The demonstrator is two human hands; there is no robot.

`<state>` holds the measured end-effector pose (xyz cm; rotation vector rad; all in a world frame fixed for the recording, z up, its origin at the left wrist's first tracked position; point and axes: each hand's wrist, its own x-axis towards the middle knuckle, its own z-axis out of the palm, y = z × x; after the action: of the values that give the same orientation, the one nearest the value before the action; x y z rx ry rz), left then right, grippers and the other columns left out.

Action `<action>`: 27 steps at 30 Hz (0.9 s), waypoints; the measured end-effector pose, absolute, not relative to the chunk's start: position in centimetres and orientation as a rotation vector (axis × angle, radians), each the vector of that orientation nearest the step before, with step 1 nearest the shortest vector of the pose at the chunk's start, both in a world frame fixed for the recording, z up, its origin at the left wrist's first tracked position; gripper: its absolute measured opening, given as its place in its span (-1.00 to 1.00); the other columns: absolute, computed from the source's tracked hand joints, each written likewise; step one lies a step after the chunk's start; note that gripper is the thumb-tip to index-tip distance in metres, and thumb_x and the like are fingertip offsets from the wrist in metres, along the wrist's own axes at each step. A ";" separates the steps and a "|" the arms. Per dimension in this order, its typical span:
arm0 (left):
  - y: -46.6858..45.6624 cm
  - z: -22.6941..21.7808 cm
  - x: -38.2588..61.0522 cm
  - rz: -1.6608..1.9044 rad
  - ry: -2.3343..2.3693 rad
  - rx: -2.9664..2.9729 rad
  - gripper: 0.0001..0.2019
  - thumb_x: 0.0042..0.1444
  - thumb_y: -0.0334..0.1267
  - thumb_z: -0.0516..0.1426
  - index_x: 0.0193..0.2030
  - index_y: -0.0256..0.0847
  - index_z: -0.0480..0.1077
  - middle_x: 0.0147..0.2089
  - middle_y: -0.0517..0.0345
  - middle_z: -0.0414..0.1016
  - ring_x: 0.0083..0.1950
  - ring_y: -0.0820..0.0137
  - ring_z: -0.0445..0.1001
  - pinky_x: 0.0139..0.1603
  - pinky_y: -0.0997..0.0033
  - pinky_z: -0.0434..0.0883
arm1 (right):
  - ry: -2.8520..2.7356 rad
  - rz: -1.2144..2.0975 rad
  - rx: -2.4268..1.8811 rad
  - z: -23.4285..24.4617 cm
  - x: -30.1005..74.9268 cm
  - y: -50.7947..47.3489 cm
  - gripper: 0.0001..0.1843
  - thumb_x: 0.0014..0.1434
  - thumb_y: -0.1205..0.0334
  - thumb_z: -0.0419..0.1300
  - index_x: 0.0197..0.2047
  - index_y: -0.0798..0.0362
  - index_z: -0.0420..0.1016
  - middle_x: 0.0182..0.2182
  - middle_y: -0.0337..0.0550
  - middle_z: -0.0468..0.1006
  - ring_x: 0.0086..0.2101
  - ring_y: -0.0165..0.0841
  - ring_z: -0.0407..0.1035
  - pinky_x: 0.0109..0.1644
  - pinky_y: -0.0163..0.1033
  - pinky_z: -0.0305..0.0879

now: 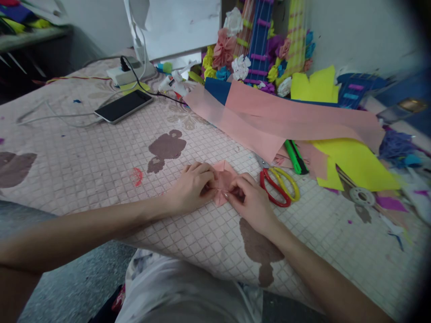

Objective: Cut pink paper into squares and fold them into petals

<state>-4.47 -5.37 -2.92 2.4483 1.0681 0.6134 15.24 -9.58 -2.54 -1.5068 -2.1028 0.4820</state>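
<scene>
A small piece of pink paper (225, 177) with folded creases lies on the patterned tablecloth, between my two hands. My left hand (195, 186) pinches its left edge, fingers bent and pressed together. On the opposite side my right hand (251, 199) grips the lower right edge between thumb and fingertips. The fingertips cover parts of the paper's sides. Just right of my right hand rest scissors (276, 187) with one red and one yellow handle loop, their blades partly under a large pink sheet (256, 121).
A green cutter (296, 157) and yellow paper (357, 161) lie to the right, near a roll of tape (362, 196). A phone (124, 106) with a cable lies at the upper left, before a power strip (131, 72). Colourful paper flowers (240, 67) stand at the back.
</scene>
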 end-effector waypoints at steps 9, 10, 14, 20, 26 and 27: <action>-5.7 -2.4 -4.6 0.581 1.014 2.470 -0.94 0.14 -0.31 0.11 -0.29 -0.19 0.41 -0.10 0.10 0.40 -0.02 0.26 0.28 -0.02 0.21 0.19 | -2.194 0.445 -1.492 -2.4 15.2 -10.1 -0.89 0.18 0.39 0.10 -0.30 -0.02 0.35 -0.23 -0.18 0.32 -0.25 -0.34 0.33 -0.23 -0.24 0.30; -5.7 -2.4 -4.6 0.578 1.011 2.470 -0.94 0.14 -0.31 0.11 -0.30 -0.19 0.42 -0.10 0.10 0.40 -0.02 0.26 0.29 -0.02 0.20 0.19 | -2.200 0.447 -1.496 -2.3 15.2 -10.1 -0.90 0.18 0.38 0.10 -0.29 -0.02 0.35 -0.23 -0.18 0.32 -0.25 -0.34 0.34 -0.22 -0.23 0.31; -5.6 -2.4 -4.7 0.565 0.999 2.461 -0.89 0.10 -0.22 0.16 -0.32 -0.21 0.41 -0.10 0.08 0.39 -0.03 0.25 0.30 -0.03 0.20 0.19 | -2.224 0.467 -1.514 -2.2 15.2 -10.2 -0.93 0.14 0.29 0.16 -0.27 -0.01 0.34 -0.20 -0.16 0.32 -0.24 -0.32 0.35 -0.22 -0.21 0.33; -5.6 -2.5 -4.9 0.525 0.999 2.482 -0.73 -0.04 -0.09 0.24 -0.28 -0.21 0.37 -0.06 0.07 0.35 -0.01 0.21 0.28 -0.06 0.18 0.18 | -2.275 0.491 -1.546 -1.5 15.1 -10.2 -0.73 0.01 0.23 0.28 -0.22 -0.01 0.32 -0.16 -0.12 0.31 -0.18 -0.25 0.35 -0.16 -0.13 0.35; -5.6 -2.4 -4.8 0.503 0.980 2.480 -0.53 -0.21 0.04 0.32 -0.24 -0.19 0.35 -0.04 0.08 0.33 -0.03 0.20 0.27 -0.07 0.17 0.17 | -2.290 0.608 -1.499 -1.0 15.5 -10.1 -0.69 0.07 0.05 0.26 -0.19 -0.01 0.32 -0.16 -0.11 0.31 -0.19 -0.26 0.34 -0.14 -0.11 0.36; -5.6 -2.4 -4.8 0.501 0.977 2.477 -0.52 -0.22 0.07 0.32 -0.24 -0.19 0.35 -0.04 0.08 0.33 -0.03 0.20 0.27 -0.07 0.17 0.17 | -2.282 0.604 -1.494 -1.1 15.5 -10.1 -0.76 0.14 0.06 0.20 -0.20 -0.01 0.32 -0.17 -0.11 0.31 -0.20 -0.27 0.34 -0.14 -0.12 0.35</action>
<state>-4.83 -5.59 -2.36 2.4771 0.9771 0.5011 15.48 -10.10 -1.10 -1.4943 -2.2816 0.6044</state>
